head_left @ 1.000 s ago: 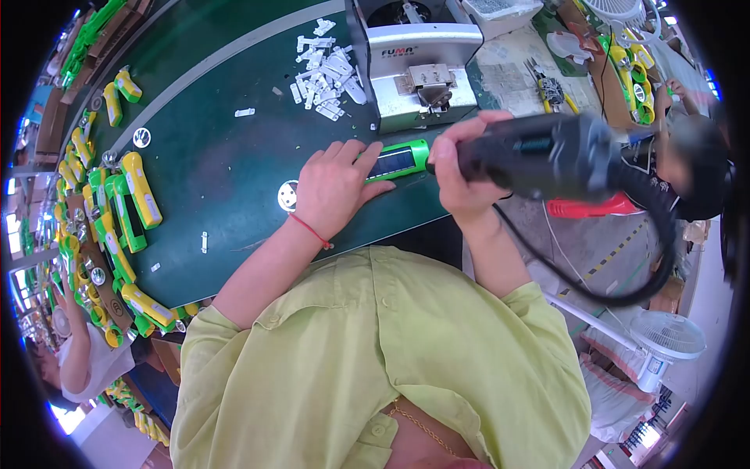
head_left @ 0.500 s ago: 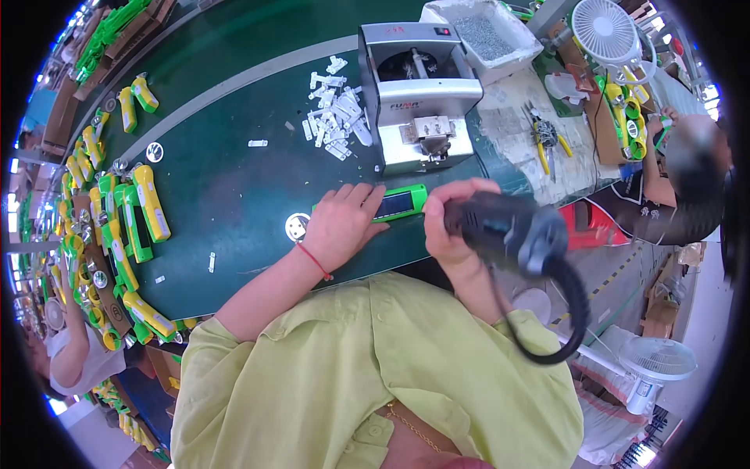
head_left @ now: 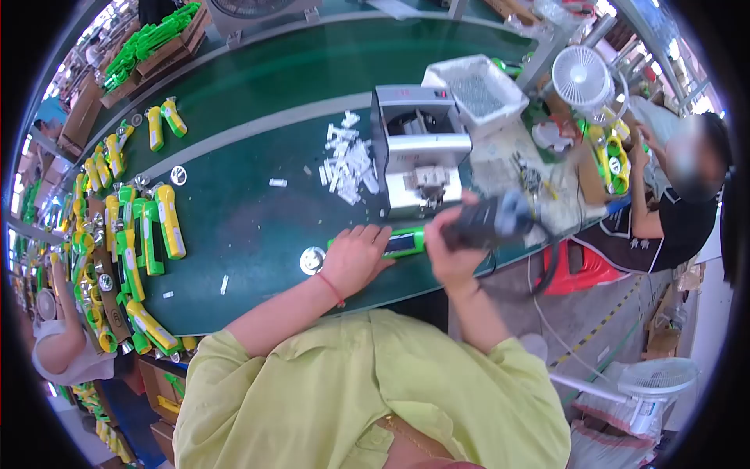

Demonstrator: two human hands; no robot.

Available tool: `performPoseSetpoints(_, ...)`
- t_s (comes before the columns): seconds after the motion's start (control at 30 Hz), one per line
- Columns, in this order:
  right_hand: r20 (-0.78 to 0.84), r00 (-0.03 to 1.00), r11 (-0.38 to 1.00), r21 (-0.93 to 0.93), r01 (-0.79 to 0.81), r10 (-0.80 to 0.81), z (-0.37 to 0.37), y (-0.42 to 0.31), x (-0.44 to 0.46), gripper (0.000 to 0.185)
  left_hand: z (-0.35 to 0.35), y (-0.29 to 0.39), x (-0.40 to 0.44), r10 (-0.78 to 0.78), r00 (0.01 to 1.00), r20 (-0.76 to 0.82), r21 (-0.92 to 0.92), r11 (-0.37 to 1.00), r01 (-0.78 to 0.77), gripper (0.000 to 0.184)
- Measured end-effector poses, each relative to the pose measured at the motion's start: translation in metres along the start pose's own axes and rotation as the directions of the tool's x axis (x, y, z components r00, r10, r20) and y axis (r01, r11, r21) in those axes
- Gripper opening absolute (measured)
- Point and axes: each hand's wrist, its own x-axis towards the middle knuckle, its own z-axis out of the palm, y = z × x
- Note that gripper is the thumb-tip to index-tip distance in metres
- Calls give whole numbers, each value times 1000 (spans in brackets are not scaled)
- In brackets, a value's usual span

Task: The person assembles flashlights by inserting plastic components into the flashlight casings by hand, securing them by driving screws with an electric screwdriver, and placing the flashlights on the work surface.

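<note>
My left hand [head_left: 355,256] is closed over one end of a green flashlight body [head_left: 403,243] with a dark panel, pressing it against the green table. In my right hand [head_left: 451,254] is a dark electric screwdriver [head_left: 484,223] with a coiled cord, blurred by motion. Its tip is hidden, and it is held just in front of the silver screw feeder [head_left: 422,148]. A round silver reflector piece [head_left: 312,259] lies beside my left hand. Behind the feeder, a white foam box [head_left: 478,92] holds many small screws.
White plastic parts [head_left: 348,164] are heaped left of the feeder. Yellow and green flashlights [head_left: 148,227] crowd the table's left side. Pliers [head_left: 531,176] lie to the right, near a white fan [head_left: 582,76]. A co-worker [head_left: 680,211] sits at the right, another person [head_left: 58,344] at the left.
The view has tilted up, so the table sits lower in the picture. My right hand has brought the screwdriver nearer to the feeder's front. My left hand stays on the flashlight body.
</note>
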Motion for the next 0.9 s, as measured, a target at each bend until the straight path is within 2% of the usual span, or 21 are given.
performPoseSetpoints(0.07, 15, 989, 971, 188, -150, 150, -11, -12, 20, 67, 12, 11, 5, -23, 999, 32, -33, 999, 24, 53)
performPoseSetpoints(0.1, -53, 994, 962, 260, -76, 93, -15, -17, 31, 66, 16, 17, 14, -21, 998, 52, -50, 998, 23, 53)
performPoseSetpoints(0.13, -121, 986, 944, 322, -70, 114, -20, -22, 40, 65, 18, 24, 22, 40, 997, -65, -60, 997, -44, 52)
performPoseSetpoints(0.17, -166, 985, 948, 318, 10, 45, -21, -29, 51, 65, 18, 31, 24, 95, 979, -181, -65, 992, -108, 50)
performPoseSetpoints(0.2, -167, 986, 956, 287, 67, -19, -22, -32, 61, 65, 11, 32, 22, 100, 982, -158, -78, 990, -113, 50)
performPoseSetpoints(0.27, -183, 972, 926, 318, 203, -150, -20, -24, 74, 64, -6, 26, 18, 154, 948, -277, -117, 974, -193, 48)
performPoseSetpoints(0.3, -178, 974, 928, 320, 191, -139, -17, -21, 77, 64, -10, 15, 10, 96, 957, -273, -161, 976, -144, 48)
performPoseSetpoints(0.37, -148, 961, 901, 338, 273, -235, -8, -14, 85, 64, -21, -9, -3, -28, 985, -169, -227, 974, -11, 53)
performPoseSetpoints(0.5, -136, 964, 894, 362, 264, -229, 4, -4, 94, 61, -13, -22, -18, -54, 993, -108, -292, 956, 20, 53)
performPoseSetpoints(0.57, -131, 970, 891, 387, 238, -203, 7, 0, 94, 58, -2, -16, -19, -54, 995, -81, -378, 925, 19, 52)
performPoseSetpoints(0.63, -96, 971, 937, 256, 237, -219, 10, 4, 94, 62, -1, -14, -16, -53, 994, -97, -380, 925, 13, 48)
performPoseSetpoints(0.7, -68, 975, 946, 236, 222, -212, 13, 6, 96, 60, -1, -15, -13, -113, 993, -21, -497, 863, 88, 46)
performPoseSetpoints(0.77, -39, 981, 957, 214, 196, -192, 14, 4, 97, 58, -1, -15, -10, -112, 994, -13, -518, 851, 90, 46)
performPoseSetpoints(0.83, 69, 998, 972, 232, -26, 10, 16, -1, 105, 54, 1, -14, -6, -107, 994, -8, -536, 840, 86, 45)
performPoseSetpoints(0.87, 143, 989, 971, 228, -77, 45, 13, 4, 108, 52, 3, -11, -3, -93, 995, -17, -534, 843, 70, 45)
performPoseSetpoints(0.9, 141, 989, 971, 226, -81, 50, 13, 5, 103, 52, 4, -10, -1, -78, 997, -24, -533, 845, 53, 45)
